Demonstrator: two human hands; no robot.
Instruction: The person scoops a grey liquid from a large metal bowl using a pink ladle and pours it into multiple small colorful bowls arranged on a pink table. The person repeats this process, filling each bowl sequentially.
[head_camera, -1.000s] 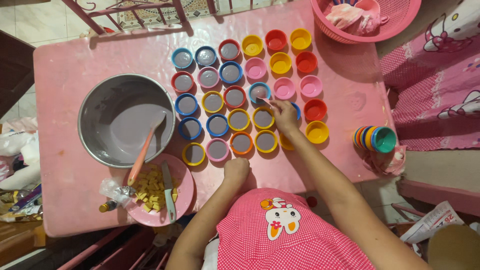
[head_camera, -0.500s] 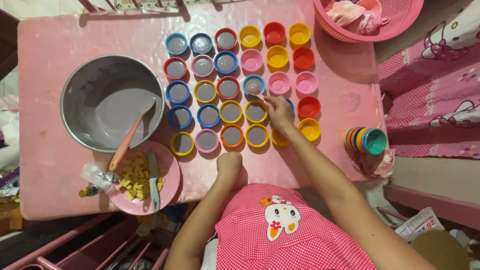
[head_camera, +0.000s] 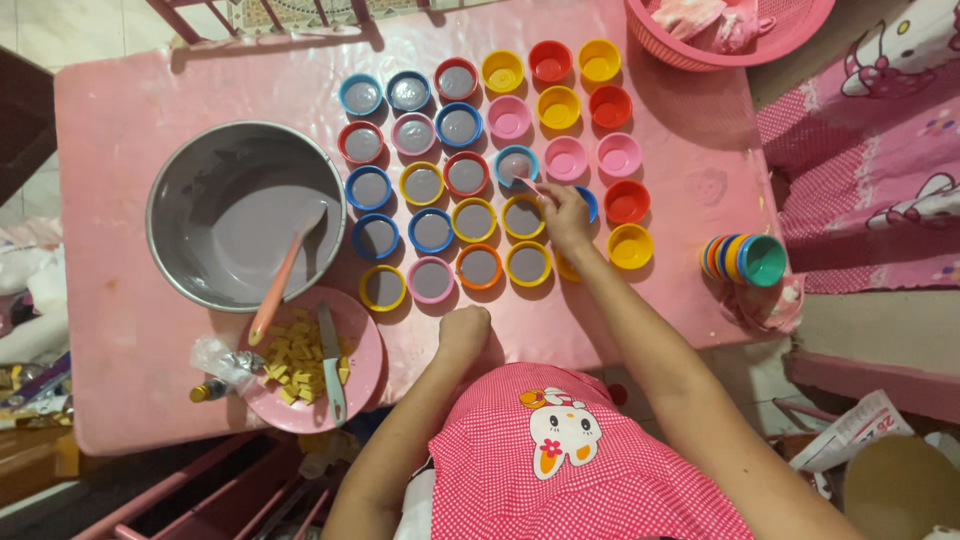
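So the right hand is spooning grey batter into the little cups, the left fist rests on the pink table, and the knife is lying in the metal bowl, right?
Not quite. The head view shows the knife lying on the pink plate with the yellow pieces; the metal bowl holds a pink spatula. The rest stands: the right hand holds a spoon over the cups, and the left hand rests as a fist on the pink table.

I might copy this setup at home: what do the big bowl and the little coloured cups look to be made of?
The big bowl looks like metal, probably stainless steel: grey, with a dull sheen and a thin rolled rim. The little cups look like moulded plastic: bright, solid colours and smooth, slightly glossy walls.
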